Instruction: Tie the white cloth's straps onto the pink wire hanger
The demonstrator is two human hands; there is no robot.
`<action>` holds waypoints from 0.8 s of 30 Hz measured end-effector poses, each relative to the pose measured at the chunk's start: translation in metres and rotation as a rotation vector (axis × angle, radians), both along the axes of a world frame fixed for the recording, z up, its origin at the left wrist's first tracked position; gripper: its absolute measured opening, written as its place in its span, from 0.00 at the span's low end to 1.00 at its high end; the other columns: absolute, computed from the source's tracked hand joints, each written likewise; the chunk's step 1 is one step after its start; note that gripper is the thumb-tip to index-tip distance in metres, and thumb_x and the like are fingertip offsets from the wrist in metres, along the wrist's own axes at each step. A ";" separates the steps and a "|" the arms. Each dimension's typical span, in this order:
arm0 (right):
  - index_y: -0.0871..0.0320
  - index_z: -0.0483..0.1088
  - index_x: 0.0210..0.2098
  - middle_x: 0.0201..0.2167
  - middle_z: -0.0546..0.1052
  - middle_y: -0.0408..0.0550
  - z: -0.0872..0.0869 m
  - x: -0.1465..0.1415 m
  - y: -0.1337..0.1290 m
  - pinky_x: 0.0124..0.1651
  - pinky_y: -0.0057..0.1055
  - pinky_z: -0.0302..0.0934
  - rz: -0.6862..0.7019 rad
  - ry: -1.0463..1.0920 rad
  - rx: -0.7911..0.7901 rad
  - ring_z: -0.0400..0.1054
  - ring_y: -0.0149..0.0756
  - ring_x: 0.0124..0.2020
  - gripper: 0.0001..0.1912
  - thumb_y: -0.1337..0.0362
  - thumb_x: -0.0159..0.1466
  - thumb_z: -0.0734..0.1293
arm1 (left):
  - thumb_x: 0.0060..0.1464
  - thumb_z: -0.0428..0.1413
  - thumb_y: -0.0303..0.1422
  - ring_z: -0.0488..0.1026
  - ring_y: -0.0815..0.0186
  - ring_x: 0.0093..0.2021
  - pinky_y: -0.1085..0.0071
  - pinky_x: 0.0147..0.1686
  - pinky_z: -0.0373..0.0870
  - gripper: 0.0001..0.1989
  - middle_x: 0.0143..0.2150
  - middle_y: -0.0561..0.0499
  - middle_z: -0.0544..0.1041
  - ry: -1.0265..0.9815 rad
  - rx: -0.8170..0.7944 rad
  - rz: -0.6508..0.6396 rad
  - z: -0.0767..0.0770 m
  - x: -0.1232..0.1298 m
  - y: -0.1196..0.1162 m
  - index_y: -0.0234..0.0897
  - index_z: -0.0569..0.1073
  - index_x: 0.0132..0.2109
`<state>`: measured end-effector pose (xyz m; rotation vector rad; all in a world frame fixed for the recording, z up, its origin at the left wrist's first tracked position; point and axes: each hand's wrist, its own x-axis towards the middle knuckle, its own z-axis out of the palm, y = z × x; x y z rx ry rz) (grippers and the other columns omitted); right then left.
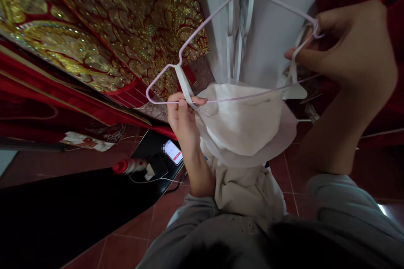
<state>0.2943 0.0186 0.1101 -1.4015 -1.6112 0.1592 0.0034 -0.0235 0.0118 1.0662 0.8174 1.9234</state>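
A pale pink clothes hanger (217, 13) hangs in front of me, its neck running up out of the frame. From it hangs a white garment (243, 124) with thin shoulder straps. One strap (184, 82) loops over the notch on the hanger's left side. My left hand (185, 119) is closed round the hanger's lower bar and the foot of that strap. At the other end, my right hand (344, 46) pinches the second strap (296, 61) by the hanger's right notch. A white tag-like flap (295, 91) sticks out at the garment's right edge.
Red garments with gold sequin embroidery (126, 21) hang on the left. A black table (78, 210) holds a lit phone (173, 152) and a red-capped bottle (129, 166) beside a cable. Other pale hangers (232, 25) hang against the white wall behind. Dark red cloth (378, 71) hangs at right.
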 end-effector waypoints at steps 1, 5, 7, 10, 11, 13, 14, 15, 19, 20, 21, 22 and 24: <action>0.55 0.78 0.25 0.21 0.75 0.38 0.000 0.000 0.000 0.28 0.31 0.58 0.018 -0.085 -0.041 0.68 0.27 0.25 0.12 0.74 0.50 0.81 | 0.66 0.62 0.44 0.80 0.66 0.34 0.67 0.45 0.77 0.13 0.31 0.53 0.80 -0.008 0.009 -0.015 -0.001 0.000 0.000 0.40 0.72 0.41; 0.50 0.79 0.55 0.47 0.80 0.45 -0.030 -0.007 -0.014 0.47 0.38 0.68 -0.034 -0.063 0.492 0.75 0.39 0.47 0.23 0.73 0.61 0.72 | 0.66 0.62 0.42 0.80 0.66 0.34 0.68 0.44 0.77 0.11 0.32 0.53 0.81 -0.035 0.024 -0.041 -0.003 0.005 -0.002 0.40 0.72 0.42; 0.45 0.81 0.51 0.40 0.79 0.42 -0.056 -0.024 -0.028 0.43 0.37 0.70 -0.006 0.197 0.839 0.75 0.36 0.40 0.16 0.65 0.65 0.72 | 0.67 0.62 0.43 0.80 0.65 0.34 0.67 0.45 0.77 0.12 0.31 0.53 0.81 -0.045 0.017 -0.013 -0.002 0.009 -0.003 0.40 0.71 0.42; 0.42 0.80 0.54 0.50 0.77 0.48 -0.094 -0.063 -0.050 0.39 0.38 0.71 0.018 0.283 0.608 0.73 0.40 0.44 0.15 0.56 0.68 0.70 | 0.67 0.60 0.45 0.80 0.64 0.35 0.65 0.45 0.78 0.13 0.31 0.54 0.80 -0.015 0.000 0.049 -0.002 0.015 -0.003 0.41 0.70 0.42; 0.42 0.77 0.57 0.59 0.74 0.49 -0.104 -0.076 -0.056 0.40 0.39 0.73 0.097 0.223 0.390 0.73 0.40 0.46 0.18 0.55 0.68 0.70 | 0.68 0.60 0.45 0.80 0.64 0.35 0.65 0.46 0.78 0.13 0.31 0.54 0.80 0.000 -0.002 0.069 -0.002 0.016 -0.003 0.41 0.70 0.42; 0.44 0.74 0.58 0.60 0.72 0.49 -0.117 -0.097 -0.063 0.38 0.37 0.73 0.196 0.182 0.152 0.71 0.33 0.38 0.19 0.57 0.68 0.70 | 0.69 0.58 0.44 0.81 0.65 0.36 0.65 0.46 0.77 0.11 0.33 0.53 0.82 0.020 -0.013 0.091 -0.004 0.015 -0.003 0.42 0.70 0.44; 0.45 0.73 0.57 0.57 0.72 0.49 -0.121 -0.104 -0.063 0.37 0.36 0.73 0.211 0.186 0.108 0.68 0.30 0.33 0.17 0.58 0.68 0.69 | 0.69 0.58 0.42 0.81 0.65 0.37 0.66 0.47 0.77 0.10 0.35 0.52 0.83 0.022 -0.021 0.103 -0.006 0.014 -0.004 0.41 0.71 0.46; 0.47 0.73 0.56 0.54 0.72 0.48 -0.124 -0.108 -0.062 0.36 0.35 0.71 0.207 0.200 0.110 0.65 0.27 0.30 0.16 0.59 0.69 0.69 | 0.69 0.59 0.41 0.82 0.64 0.39 0.65 0.48 0.76 0.10 0.37 0.51 0.84 0.022 -0.027 0.120 -0.008 0.011 -0.005 0.41 0.71 0.49; 0.47 0.74 0.53 0.48 0.71 0.45 -0.127 -0.109 -0.055 0.35 0.34 0.69 0.209 0.223 0.177 0.61 0.27 0.29 0.13 0.61 0.69 0.68 | 0.69 0.60 0.40 0.83 0.62 0.44 0.62 0.54 0.75 0.11 0.41 0.47 0.84 0.170 -0.042 0.167 -0.015 -0.007 -0.013 0.38 0.78 0.50; 0.47 0.74 0.53 0.48 0.71 0.45 -0.128 -0.107 -0.053 0.36 0.34 0.68 0.216 0.221 0.175 0.62 0.27 0.30 0.13 0.61 0.69 0.68 | 0.69 0.61 0.41 0.82 0.62 0.44 0.63 0.54 0.74 0.11 0.40 0.47 0.84 0.254 -0.071 0.125 -0.013 -0.012 -0.017 0.37 0.80 0.46; 0.47 0.74 0.53 0.49 0.71 0.45 -0.128 -0.106 -0.053 0.36 0.34 0.69 0.214 0.219 0.171 0.62 0.28 0.30 0.14 0.61 0.69 0.68 | 0.68 0.61 0.42 0.80 0.62 0.43 0.64 0.52 0.75 0.12 0.38 0.47 0.83 0.332 -0.113 0.066 -0.010 -0.017 -0.022 0.38 0.81 0.42; 0.46 0.74 0.53 0.49 0.71 0.45 -0.129 -0.104 -0.052 0.36 0.34 0.69 0.206 0.216 0.169 0.63 0.28 0.31 0.14 0.61 0.69 0.68 | 0.67 0.63 0.42 0.79 0.64 0.40 0.67 0.48 0.75 0.13 0.35 0.48 0.82 0.389 -0.157 0.001 -0.005 -0.021 -0.026 0.38 0.82 0.38; 0.46 0.74 0.53 0.49 0.71 0.46 -0.129 -0.102 -0.053 0.36 0.35 0.69 0.189 0.209 0.165 0.63 0.29 0.32 0.14 0.60 0.69 0.68 | 0.64 0.65 0.43 0.72 0.67 0.32 0.71 0.34 0.72 0.14 0.31 0.49 0.78 0.378 -0.197 -0.111 0.012 -0.026 -0.034 0.39 0.82 0.35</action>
